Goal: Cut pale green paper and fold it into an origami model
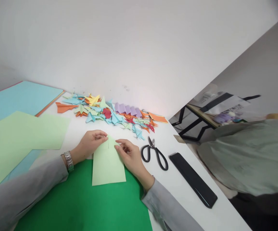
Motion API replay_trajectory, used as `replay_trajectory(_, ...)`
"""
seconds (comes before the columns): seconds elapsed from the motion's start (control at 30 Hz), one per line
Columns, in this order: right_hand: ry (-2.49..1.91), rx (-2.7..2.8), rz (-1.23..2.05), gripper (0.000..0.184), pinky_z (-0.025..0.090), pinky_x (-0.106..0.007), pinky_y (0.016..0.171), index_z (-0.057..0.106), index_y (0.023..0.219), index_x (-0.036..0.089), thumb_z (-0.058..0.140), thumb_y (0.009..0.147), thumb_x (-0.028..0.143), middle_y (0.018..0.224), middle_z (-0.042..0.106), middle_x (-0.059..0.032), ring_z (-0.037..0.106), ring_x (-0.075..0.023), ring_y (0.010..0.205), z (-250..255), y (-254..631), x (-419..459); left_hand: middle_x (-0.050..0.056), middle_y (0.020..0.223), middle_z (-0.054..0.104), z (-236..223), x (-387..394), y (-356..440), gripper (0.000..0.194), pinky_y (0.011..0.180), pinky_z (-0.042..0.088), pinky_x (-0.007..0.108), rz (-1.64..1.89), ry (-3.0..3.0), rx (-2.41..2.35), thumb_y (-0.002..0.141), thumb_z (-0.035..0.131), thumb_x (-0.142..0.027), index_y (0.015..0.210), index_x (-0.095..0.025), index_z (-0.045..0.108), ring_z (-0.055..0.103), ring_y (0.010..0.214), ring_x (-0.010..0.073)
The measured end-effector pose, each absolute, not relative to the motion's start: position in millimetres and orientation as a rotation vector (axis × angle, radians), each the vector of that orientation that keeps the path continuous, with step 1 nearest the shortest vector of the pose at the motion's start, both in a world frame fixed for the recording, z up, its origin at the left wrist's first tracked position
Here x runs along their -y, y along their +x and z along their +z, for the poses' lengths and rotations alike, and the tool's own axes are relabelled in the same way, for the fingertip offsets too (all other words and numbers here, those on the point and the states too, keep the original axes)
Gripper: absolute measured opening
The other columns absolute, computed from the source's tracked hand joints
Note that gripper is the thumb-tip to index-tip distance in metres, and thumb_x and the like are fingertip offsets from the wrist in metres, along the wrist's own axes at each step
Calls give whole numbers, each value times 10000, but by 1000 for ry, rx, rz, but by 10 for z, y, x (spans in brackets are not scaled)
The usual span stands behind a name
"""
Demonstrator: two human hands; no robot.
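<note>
A light green sheet of paper [108, 166], its top corners folded in toward a middle line, lies partly over a dark green sheet [81, 199]. My left hand [91, 144], with a metal watch [69, 160] on its wrist, pinches the paper's upper left edge near the tip. On the other side, my right hand [130, 157] has its thumb and fingers closed on the upper right edge. Black-handled scissors [154, 154] rest slightly apart, to the right of my right hand.
Along the wall lies a pile of colourful folded paper shapes [116, 115]. Loose light green sheets [16, 138] and blue sheets [21, 99] are at left. A long black case [193, 179] sits near the right table edge. Beyond it is another person's sleeve [247, 154].
</note>
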State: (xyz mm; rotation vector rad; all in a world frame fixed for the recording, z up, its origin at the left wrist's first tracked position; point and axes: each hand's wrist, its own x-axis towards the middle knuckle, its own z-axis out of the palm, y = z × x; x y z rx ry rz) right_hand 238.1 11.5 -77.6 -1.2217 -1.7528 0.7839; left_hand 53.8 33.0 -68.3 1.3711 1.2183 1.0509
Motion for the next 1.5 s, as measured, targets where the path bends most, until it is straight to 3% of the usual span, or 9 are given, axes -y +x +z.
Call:
replay_trajectory(0.23, -1323, 1798, 794, 230, 359, -223, 488, 676, 936, 180, 571, 776, 307, 592, 514, 27, 439, -108, 512, -856, 2385, -161, 56, 840, 665, -845, -341, 516, 152, 683, 521, 304, 1135, 1981, -1356, 768, 511, -172, 865, -161, 626, 625, 754, 176)
replay_trajectory(0.4, -1338, 1819, 761, 225, 360, -231, 498, 709, 918, 189, 592, 755, 291, 578, 542, 20, 451, -115, 514, -894, 2381, -176, 93, 865, 660, -781, -205, 533, 240, 792, 494, 363, 815, 2708, -1208, 800, 433, -28, 756, -140, 641, 572, 856, 214)
replay_trajectory(0.57, -1366, 1797, 739, 229, 389, -249, 515, 727, 894, 171, 607, 735, 286, 604, 607, -8, 478, -128, 518, -886, 2369, -165, 138, 961, 640, -708, -160, 539, 228, 765, 483, 370, 606, 2915, -1232, 830, 432, -40, 841, -105, 650, 541, 843, 230)
replay_trajectory(0.77, -1416, 1792, 663, 223, 406, -255, 529, 721, 891, 173, 614, 727, 280, 649, 636, -20, 508, -136, 536, -878, 2356, -145, 121, 917, 648, -695, -178, 535, 260, 736, 463, 368, 502, 2988, -1219, 826, 418, -21, 843, -114, 660, 516, 802, 229)
replay_trajectory(1.0, -1578, 1901, 528, 271, 380, -266, 541, 722, 935, 164, 638, 742, 336, 604, 632, -25, 535, -157, 540, -811, 2312, -88, 134, 915, 636, -709, -159, 532, 218, 749, 459, 381, 511, 3029, -1222, 846, 444, -59, 828, -114, 654, 521, 831, 240)
replay_trajectory(1.27, -1766, 1892, 407, 169, 325, -242, 524, 689, 803, 184, 640, 737, 332, 559, 587, 15, 523, -143, 537, -763, 2255, -22, 125, 968, 658, -739, -179, 534, 204, 757, 484, 382, 539, 3017, -1217, 834, 477, -70, 822, -129, 673, 552, 865, 241)
replay_trajectory(1.5, -1714, 1745, 472, 136, 354, -237, 528, 653, 752, 183, 606, 736, 310, 557, 582, 28, 532, -137, 534, -814, 2277, -42, 116, 1057, 652, -745, -160, 545, 212, 781, 486, 406, 566, 3027, -1206, 851, 457, -108, 897, -125, 664, 552, 949, 259)
